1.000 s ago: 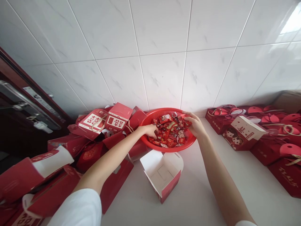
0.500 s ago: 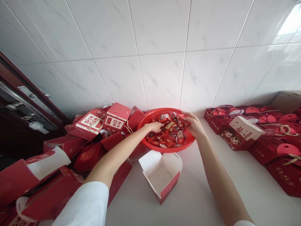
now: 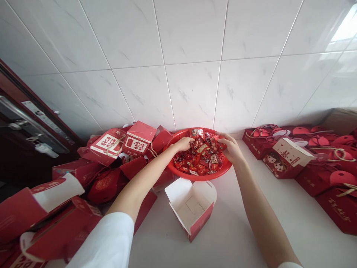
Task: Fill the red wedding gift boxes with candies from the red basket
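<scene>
A red plastic basket (image 3: 170,168) full of small wrapped candies (image 3: 199,163) stands against the wall. Over its left part, my left hand (image 3: 184,144) is closed in a pinch on a red candy packet (image 3: 197,144) with pale printing. My right hand (image 3: 232,149) reaches over the basket's right rim, its fingers closed around a red wrapped candy (image 3: 214,141) that is partly hidden. Just in front of the basket sits an open red box (image 3: 201,224) with a white inside; its flaps are up and no candy shows in it.
Red gift boxes (image 3: 111,182) lie heaped on the left of the white table (image 3: 231,230). Closed red boxes (image 3: 334,201) with rope handles stand in rows at right, beside a box with cartoon figures (image 3: 279,163). A tiled wall (image 3: 192,93) rises behind; a dark door (image 3: 28,126) is at left.
My left hand has risen slightly from among the candies, and a red packet now shows at its fingertips. My right hand has barely moved, still at the basket's right side.
</scene>
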{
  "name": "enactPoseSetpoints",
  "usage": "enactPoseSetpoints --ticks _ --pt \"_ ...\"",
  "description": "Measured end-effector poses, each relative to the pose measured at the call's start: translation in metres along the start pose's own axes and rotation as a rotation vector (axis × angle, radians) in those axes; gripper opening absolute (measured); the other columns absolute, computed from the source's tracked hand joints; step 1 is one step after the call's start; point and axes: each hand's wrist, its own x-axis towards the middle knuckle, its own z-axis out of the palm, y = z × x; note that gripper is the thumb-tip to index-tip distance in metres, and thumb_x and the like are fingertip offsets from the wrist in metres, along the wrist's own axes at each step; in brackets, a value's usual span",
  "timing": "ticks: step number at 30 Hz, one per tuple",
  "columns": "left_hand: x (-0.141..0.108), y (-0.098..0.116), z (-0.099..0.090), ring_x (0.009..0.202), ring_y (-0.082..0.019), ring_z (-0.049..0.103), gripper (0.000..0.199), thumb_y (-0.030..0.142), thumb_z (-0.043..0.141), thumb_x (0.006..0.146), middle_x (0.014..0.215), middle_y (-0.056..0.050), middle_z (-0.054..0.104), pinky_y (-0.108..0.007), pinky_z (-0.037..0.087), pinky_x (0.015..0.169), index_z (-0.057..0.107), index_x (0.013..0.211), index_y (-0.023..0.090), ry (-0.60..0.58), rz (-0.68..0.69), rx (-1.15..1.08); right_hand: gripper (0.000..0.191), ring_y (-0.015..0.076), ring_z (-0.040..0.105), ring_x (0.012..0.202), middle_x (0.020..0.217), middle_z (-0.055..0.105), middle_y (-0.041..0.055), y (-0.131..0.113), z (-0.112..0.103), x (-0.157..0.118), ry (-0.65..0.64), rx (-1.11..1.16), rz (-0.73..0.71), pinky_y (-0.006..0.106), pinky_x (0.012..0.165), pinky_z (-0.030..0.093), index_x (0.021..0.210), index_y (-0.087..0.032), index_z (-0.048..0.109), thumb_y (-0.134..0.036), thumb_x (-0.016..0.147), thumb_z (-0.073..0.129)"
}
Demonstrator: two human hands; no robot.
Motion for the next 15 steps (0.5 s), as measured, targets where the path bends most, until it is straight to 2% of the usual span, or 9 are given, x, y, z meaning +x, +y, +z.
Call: enactPoseSetpoints --ticks 3,7,11,15 --pt "0.0009 -0.0008 0.0023 0.134 -0.025 0.058 0.065 0.001 0.056 0.079 0.146 -0.008 0.061 -0.027 0.046 0.106 0.06 0.14 0.024 -0.016 -0.015 0.0 0.034 0.0184 0.066 0.067 0.08 0.076 0.0024 0.0 -0.0003 0.0001 -0.005 0.001 0.002 0.031 0.061 0.055 0.095 -0.022 0.069 -0.022 0.062 0.075" --pt "-0.0005 0.0003 0.0001 0.142 -0.024 0.05 0.067 -0.001 0.052 0.081 0.155 -0.009 0.051 -0.027 0.041 0.112 0.055 0.144 0.022 0.035 -0.001 -0.012 0.034 0.0186 0.067 0.067 0.081 0.076 0.0025 -0.0004 0.0002 -0.0003 -0.003 -0.004 -0.001 0.031 0.06 0.054 0.095 -0.022 0.069 -0.022 0.061 0.075" --pt "0.0 0.001 -0.002 0.133 -0.025 0.058 0.06 0.001 0.052 0.083 0.149 -0.009 0.058 -0.027 0.045 0.106 0.059 0.139 0.021 0.012 0.001 -0.022 0.036 0.0194 0.068 0.07 0.081 0.076 0.0032 -0.001 0.0008 -0.0013 0.001 -0.007 0.002 0.03 0.06 0.053 0.097 -0.021 0.069 -0.022 0.061 0.075" --pt "0.0029 0.0012 0.0015 0.131 -0.025 0.059 0.052 0.01 0.061 0.085 0.143 -0.008 0.063 -0.028 0.046 0.105 0.061 0.135 0.023 -0.043 -0.007 -0.022 0.034 0.0198 0.068 0.07 0.08 0.076 0.0033 -0.0007 0.0005 -0.0009 -0.007 -0.007 -0.007 0.03 0.059 0.054 0.095 -0.021 0.068 -0.023 0.061 0.076"
